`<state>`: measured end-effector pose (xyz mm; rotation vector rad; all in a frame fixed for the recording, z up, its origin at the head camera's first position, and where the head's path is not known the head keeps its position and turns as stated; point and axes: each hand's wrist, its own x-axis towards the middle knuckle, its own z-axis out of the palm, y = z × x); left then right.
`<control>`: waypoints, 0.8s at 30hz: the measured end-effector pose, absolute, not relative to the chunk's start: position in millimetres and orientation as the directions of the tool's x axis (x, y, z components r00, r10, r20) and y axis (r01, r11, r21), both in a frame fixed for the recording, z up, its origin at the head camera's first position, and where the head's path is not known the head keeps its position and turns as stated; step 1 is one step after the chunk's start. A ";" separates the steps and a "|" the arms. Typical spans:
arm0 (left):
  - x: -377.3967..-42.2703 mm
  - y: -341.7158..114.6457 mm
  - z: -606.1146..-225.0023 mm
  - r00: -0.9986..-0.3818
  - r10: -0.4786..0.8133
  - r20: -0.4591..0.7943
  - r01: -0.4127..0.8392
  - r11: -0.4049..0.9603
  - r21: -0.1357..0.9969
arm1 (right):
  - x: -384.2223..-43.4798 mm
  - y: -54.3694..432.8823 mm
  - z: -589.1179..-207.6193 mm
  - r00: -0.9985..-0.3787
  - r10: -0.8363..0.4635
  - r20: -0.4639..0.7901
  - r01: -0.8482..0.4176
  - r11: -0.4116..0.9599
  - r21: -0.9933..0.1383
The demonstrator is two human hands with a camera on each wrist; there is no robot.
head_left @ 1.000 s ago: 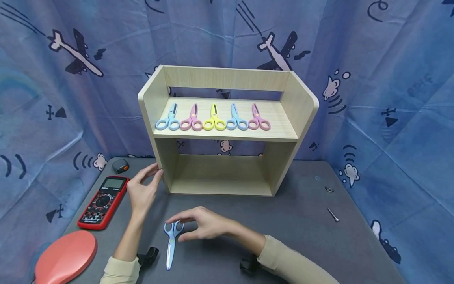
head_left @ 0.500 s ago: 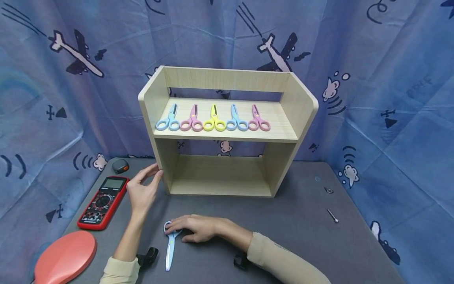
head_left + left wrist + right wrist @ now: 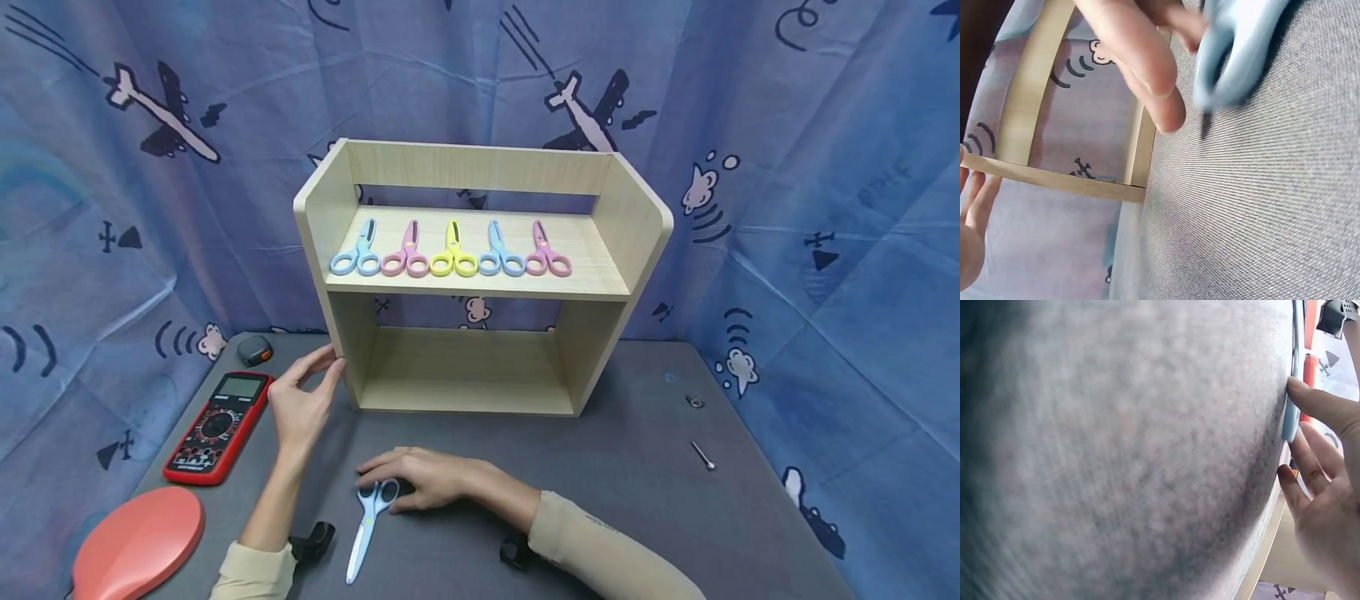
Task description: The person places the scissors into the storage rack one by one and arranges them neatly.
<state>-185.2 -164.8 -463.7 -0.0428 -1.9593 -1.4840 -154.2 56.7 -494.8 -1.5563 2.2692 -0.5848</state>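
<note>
A light blue pair of scissors (image 3: 363, 533) lies on the grey table, blades toward the front. My right hand (image 3: 429, 478) pinches its handle loops, thumb at one loop and fingers at the other. The left wrist view shows the handle (image 3: 1235, 81) beside the right hand's fingers (image 3: 1147, 62); in the right wrist view the thumb (image 3: 1313, 403) meets the handle. With thumb and fingers, my left hand (image 3: 300, 408) grips the left side panel of a wooden shelf (image 3: 480, 167). On the upper board stand blue, pink and yellow scissors (image 3: 453, 257) in a row.
Left of the shelf lie a red multimeter (image 3: 219, 429), a dark tape measure (image 3: 255, 351) and a salmon-coloured oval object (image 3: 140, 542). A small metal piece (image 3: 695, 402) and a bolt (image 3: 703, 455) lie at the right. A printed blue curtain (image 3: 247, 92) surrounds the table.
The right hand has come down onto the scissors' handles. The scissors have turned slightly, their handles shifting right and their tip to the front left. My left hand has stayed at the shelf.
</note>
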 end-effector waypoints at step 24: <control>-187.0 -165.6 -465.9 -0.767 -0.354 0.534 0.440 0.314 0.841 | -147.1 93.8 -480.6 -0.351 -0.927 -0.129 -0.749 0.361 -0.556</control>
